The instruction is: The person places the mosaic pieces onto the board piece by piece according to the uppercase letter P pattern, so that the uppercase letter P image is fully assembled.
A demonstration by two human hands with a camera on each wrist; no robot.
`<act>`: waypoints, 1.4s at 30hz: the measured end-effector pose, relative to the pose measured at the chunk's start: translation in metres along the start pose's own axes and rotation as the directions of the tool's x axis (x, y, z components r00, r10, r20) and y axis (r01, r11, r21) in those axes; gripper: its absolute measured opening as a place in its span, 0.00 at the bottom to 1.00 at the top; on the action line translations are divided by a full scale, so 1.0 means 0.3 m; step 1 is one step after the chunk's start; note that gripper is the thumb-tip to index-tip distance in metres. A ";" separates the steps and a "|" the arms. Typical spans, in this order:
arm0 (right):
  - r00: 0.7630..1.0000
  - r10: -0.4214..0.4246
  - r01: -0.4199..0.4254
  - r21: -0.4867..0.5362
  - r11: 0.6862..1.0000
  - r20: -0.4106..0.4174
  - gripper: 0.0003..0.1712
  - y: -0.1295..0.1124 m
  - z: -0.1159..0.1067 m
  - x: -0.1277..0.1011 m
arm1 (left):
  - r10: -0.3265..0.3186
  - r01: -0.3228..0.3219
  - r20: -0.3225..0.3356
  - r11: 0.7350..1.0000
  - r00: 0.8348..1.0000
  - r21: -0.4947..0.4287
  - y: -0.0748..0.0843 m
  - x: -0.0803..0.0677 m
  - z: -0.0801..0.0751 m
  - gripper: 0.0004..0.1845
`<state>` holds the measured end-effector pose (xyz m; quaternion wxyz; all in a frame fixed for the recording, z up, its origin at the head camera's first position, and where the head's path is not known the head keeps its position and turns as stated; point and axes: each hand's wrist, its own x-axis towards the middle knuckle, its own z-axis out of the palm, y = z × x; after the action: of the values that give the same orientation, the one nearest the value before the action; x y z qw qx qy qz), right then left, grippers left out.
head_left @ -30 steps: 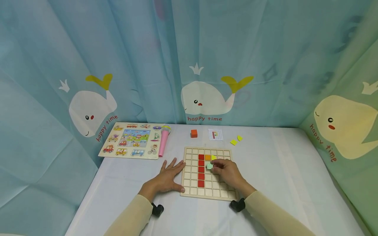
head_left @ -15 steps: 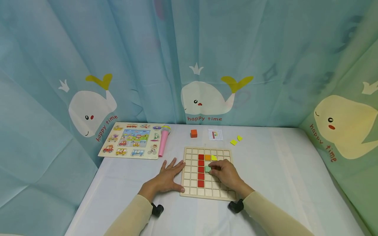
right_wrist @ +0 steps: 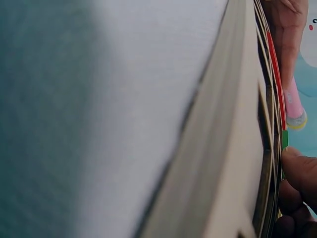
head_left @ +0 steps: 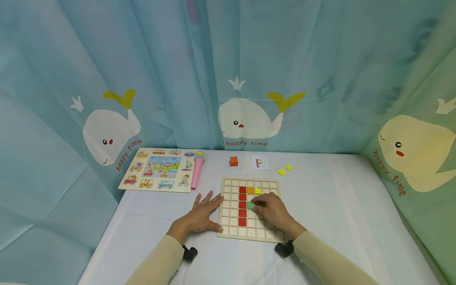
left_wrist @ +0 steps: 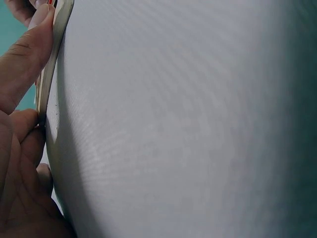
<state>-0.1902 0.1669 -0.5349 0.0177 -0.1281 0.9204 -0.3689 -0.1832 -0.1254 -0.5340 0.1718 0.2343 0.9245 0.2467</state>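
Note:
A wooden grid board [head_left: 232,232] lies on the table with a column of several red tiles [head_left: 242,213], and an orange tile [head_left: 251,190] and a yellow tile [head_left: 258,190] at the top. My right hand [head_left: 274,209] pinches a green square tile [head_left: 250,205] at the cell right of the third red tile; its right side is hidden by the fingers. In the right wrist view the thumb touches that green tile [right_wrist: 285,139]. My left hand [head_left: 199,217] is spread at the board's left side, thumb and fingertips touching its edge [left_wrist: 55,54].
Behind the board are a red-orange cube [head_left: 233,161], a pattern card [head_left: 260,162] and two yellow pieces, a square [head_left: 282,171] and a rounded one [head_left: 289,166]. A vehicle puzzle board [head_left: 130,166] and a pink microphone [head_left: 198,172] lie back left. Curtains [head_left: 320,118] border the table.
The right hand has moved slightly left and toward me, bringing the green tile from a tilted, raised position down flat beside the third red tile. My left hand has stayed in place.

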 end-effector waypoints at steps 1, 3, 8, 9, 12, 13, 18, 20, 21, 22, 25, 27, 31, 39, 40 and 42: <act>1.000 0.000 0.000 0.001 1.000 0.002 0.12 -0.001 -0.001 0.000 | 0.000 0.000 0.000 1.000 1.000 -0.001 0.000 0.000 0.000 0.59; 1.000 0.003 -0.003 0.001 1.000 0.006 0.12 -0.001 -0.001 0.000 | 0.001 -0.001 0.000 1.000 1.000 -0.002 0.000 0.000 0.001 0.59; 1.000 0.015 -0.015 0.002 1.000 0.007 0.12 0.001 0.002 0.001 | -0.002 0.002 -0.001 1.000 1.000 0.000 0.001 0.000 0.002 0.59; 1.000 0.017 -0.017 0.002 1.000 0.008 0.12 0.002 0.002 0.001 | -0.002 0.002 -0.002 1.000 1.000 0.001 0.001 0.000 0.002 0.59; 1.000 0.019 -0.019 0.000 1.000 0.008 0.12 0.002 0.002 0.001 | 0.000 0.000 -0.002 1.000 1.000 0.000 0.000 0.001 0.002 0.59; 1.000 0.018 -0.018 -0.001 1.000 0.008 0.12 0.002 0.002 0.001 | 0.000 0.000 -0.002 1.000 1.000 -0.001 0.000 0.001 0.002 0.59; 1.000 0.017 -0.017 -0.004 1.000 0.007 0.12 0.002 0.002 0.001 | -0.002 0.002 -0.002 1.000 1.000 -0.003 -0.003 0.002 0.003 0.59; 1.000 0.021 -0.021 -0.003 1.000 0.008 0.12 0.001 0.002 0.000 | -0.004 0.004 -0.001 1.000 1.000 -0.001 -0.003 0.003 0.005 0.60; 1.000 0.023 -0.023 -0.002 1.000 0.009 0.12 0.000 0.002 0.000 | -0.006 0.006 0.000 1.000 1.000 0.002 -0.003 0.003 0.005 0.60; 1.000 0.025 -0.025 0.000 1.000 0.010 0.12 -0.001 0.001 0.000 | -0.007 0.007 0.000 1.000 1.000 0.002 -0.002 0.003 0.005 0.60; 0.999 0.034 -0.035 0.015 0.999 0.010 0.12 -0.004 0.000 0.000 | -0.008 0.008 -0.002 1.000 1.000 -0.003 -0.002 0.003 0.005 0.59; 0.999 0.041 -0.041 0.024 0.999 0.010 0.12 -0.004 0.000 0.000 | -0.008 0.008 -0.002 1.000 1.000 -0.007 -0.002 0.003 0.004 0.59; 0.999 0.043 -0.043 0.044 0.998 0.010 0.12 0.002 0.001 0.001 | -0.010 0.010 -0.001 1.000 1.000 -0.008 -0.001 0.002 0.003 0.59; 0.999 0.053 -0.052 0.076 0.996 -0.008 0.14 0.012 -0.009 0.000 | -0.007 0.007 0.002 1.000 1.000 0.000 -0.002 0.002 0.002 0.59; 0.998 0.062 -0.061 0.083 0.995 -0.005 0.14 0.012 -0.010 0.000 | -0.007 0.007 0.002 1.000 1.000 0.002 -0.002 0.002 0.002 0.59; 0.997 0.072 -0.072 0.097 0.993 0.001 0.14 0.011 -0.015 -0.001 | -0.007 0.007 0.002 1.000 1.000 0.002 -0.001 0.001 0.001 0.59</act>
<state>-0.1912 0.1723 -0.5341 0.0361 -0.0936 0.9054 -0.4125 -0.1834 -0.1252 -0.5345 0.1733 0.2315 0.9254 0.2449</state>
